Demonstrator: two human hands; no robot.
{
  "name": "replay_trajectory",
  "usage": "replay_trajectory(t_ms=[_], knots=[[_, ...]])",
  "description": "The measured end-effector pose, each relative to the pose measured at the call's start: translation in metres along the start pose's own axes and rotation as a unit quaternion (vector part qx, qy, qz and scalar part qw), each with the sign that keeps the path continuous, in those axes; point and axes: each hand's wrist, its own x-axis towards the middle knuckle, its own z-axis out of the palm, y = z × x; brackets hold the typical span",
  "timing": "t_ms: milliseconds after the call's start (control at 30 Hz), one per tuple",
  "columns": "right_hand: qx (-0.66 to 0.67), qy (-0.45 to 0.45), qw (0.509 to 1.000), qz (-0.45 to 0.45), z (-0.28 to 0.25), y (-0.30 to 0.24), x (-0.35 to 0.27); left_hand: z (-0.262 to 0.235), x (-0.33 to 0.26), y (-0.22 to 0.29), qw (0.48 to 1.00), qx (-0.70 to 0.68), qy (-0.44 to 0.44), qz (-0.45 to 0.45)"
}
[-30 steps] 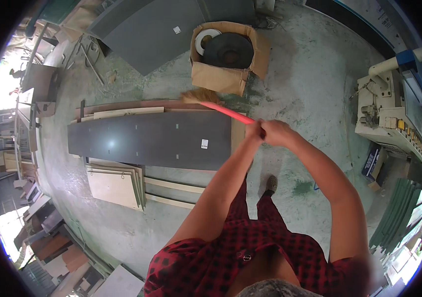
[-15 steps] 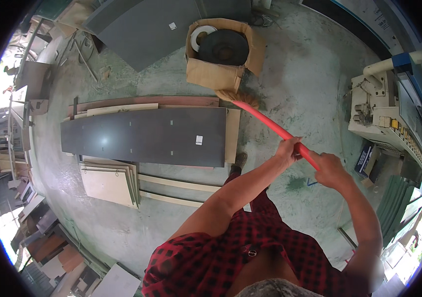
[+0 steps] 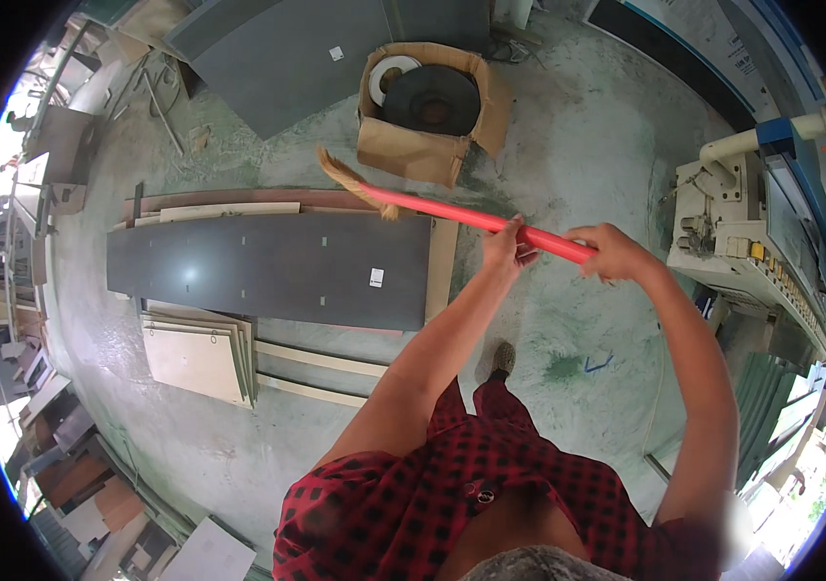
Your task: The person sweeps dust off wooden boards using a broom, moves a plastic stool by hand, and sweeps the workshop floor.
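A broom with a red handle [image 3: 447, 210] and tan straw bristles [image 3: 342, 172] slants across the middle of the view. My left hand [image 3: 507, 247] is wrapped round the handle partway along. Farther up, near the handle's end, my right hand [image 3: 614, 254] grips it too. The bristles are over the far edge of the stacked boards, left of an open cardboard box [image 3: 411, 155]. Whether they touch the floor or the boards, I cannot tell. Inside the box are a black round disc [image 3: 432, 97] and a white ring [image 3: 381, 85].
A long dark panel [image 3: 277, 266] lies on other boards at left, with cream boards [image 3: 195, 360] and narrow strips [image 3: 321, 360] nearer me. Another dark sheet [image 3: 287, 68] lies at the back. A beige machine [image 3: 723, 208] stands at right, near green corrugated sheets [image 3: 766, 407].
The broom has swung left, its bristles moving from below the box toward the boards' far edge. Both hands have risen away from me, still gripping the handle. My foot has shifted right.
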Motion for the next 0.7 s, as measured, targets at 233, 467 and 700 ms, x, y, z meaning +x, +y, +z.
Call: replay_trajectory(t_ms=[233, 467, 700], knots=[[-0.177, 0.024, 0.983, -0.043, 0.003, -0.013, 0.049, 0.006, 0.061, -0.009, 0.995, -0.015, -0.012, -0.101], [-0.283, 0.045, 0.958, 0.034, -0.017, 0.002, 0.005, 0.046, 0.047, -0.057, 0.973, -0.049, -0.108, -0.198], [-0.293, 0.091, 0.952, -0.016, -0.009, 0.026, -0.1, 0.065, -0.046, -0.091, 0.963, -0.057, -0.162, -0.207]])
